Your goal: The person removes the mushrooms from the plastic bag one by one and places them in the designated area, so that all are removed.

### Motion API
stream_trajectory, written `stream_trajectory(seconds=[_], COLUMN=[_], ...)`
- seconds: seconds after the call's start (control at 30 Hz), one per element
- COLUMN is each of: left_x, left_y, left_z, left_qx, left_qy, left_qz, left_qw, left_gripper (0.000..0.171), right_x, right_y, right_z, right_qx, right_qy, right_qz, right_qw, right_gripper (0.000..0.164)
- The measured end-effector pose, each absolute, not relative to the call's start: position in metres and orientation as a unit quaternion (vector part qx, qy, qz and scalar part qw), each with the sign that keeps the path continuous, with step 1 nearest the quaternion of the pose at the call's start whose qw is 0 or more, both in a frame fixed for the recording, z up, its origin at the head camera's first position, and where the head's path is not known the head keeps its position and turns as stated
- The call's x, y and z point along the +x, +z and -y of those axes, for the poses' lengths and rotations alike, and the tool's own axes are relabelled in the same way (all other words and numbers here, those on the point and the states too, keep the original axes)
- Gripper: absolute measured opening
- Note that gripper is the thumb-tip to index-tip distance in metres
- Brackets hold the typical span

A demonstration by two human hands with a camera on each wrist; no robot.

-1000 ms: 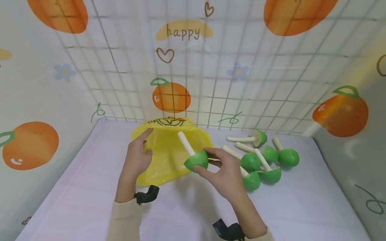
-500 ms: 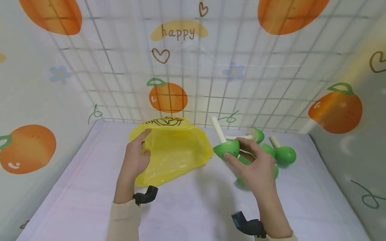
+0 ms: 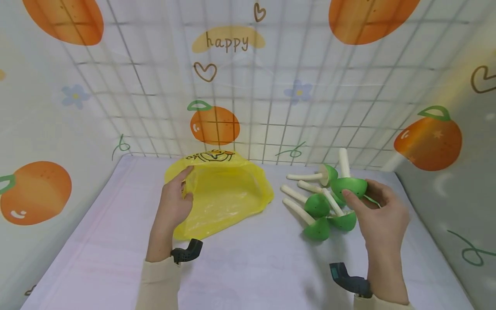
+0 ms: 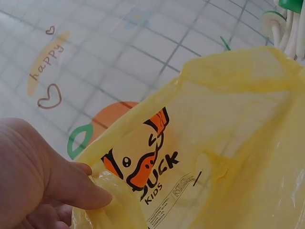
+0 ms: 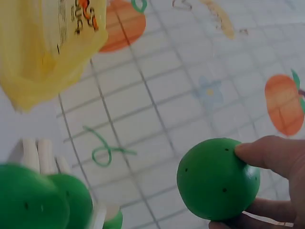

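My left hand [image 3: 176,200] pinches the left edge of a yellow plastic bag [image 3: 224,215], thumb on one side of the film. The bag lies with its mouth spread wide, and a duck print [image 4: 143,176] shows on its wall in the left wrist view. My right hand [image 3: 383,215] holds a toy mushroom [image 3: 348,187] by its green domed cap, the white stem pointing up. In the right wrist view its cap [image 5: 217,181] sits between thumb and fingers. Below and left of it, several similar green mushrooms [image 3: 317,204] lie in a loose group, partly hidden.
A pale cloth covers the table [image 3: 240,267]. Behind it rises a wire grid [image 3: 267,125] under a sheet printed with oranges, and printed cloth walls stand at left and right. Each wrist carries a black camera mount [image 3: 187,251].
My right hand has moved right with the mushroom, from in front of the bag's mouth to over the group of mushrooms. My left hand keeps its hold on the bag.
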State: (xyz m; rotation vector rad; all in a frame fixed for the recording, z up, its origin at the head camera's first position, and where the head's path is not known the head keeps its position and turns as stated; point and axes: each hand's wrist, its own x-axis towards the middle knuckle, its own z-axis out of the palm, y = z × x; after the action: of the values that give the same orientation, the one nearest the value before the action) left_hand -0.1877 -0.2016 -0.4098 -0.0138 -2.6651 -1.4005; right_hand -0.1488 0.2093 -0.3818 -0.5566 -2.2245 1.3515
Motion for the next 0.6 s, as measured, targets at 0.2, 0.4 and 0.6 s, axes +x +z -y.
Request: stream_trajectory(seconds=[0.2,0.4,0.6], left_x=[-0.189,-0.189,-0.189], left_y=[-0.413,-0.413,-0.414], left_z=[0.201,0.2,0.199], left_qx=[0.001,0.002,0.004], left_qy=[-0.465,-0.461,-0.464], left_qz=[0.883,0.885,0.884], left_qw=[0.064,0.063,0.06], left_gripper=[0.071,0.071,0.072], right_x=[-0.154,-0.156,-0.157], right_y=[-0.393,-0.403,-0.415], right_z=[-0.233,-0.253,-0.268], right_qx=[-0.274,-0.329,-0.374], right_qy=[0.486,0.486,0.489], right_qz=[0.792,0.773,0.754], right_qw=[0.249,0.239,0.231], right_gripper=[0.062,0.066,0.069])
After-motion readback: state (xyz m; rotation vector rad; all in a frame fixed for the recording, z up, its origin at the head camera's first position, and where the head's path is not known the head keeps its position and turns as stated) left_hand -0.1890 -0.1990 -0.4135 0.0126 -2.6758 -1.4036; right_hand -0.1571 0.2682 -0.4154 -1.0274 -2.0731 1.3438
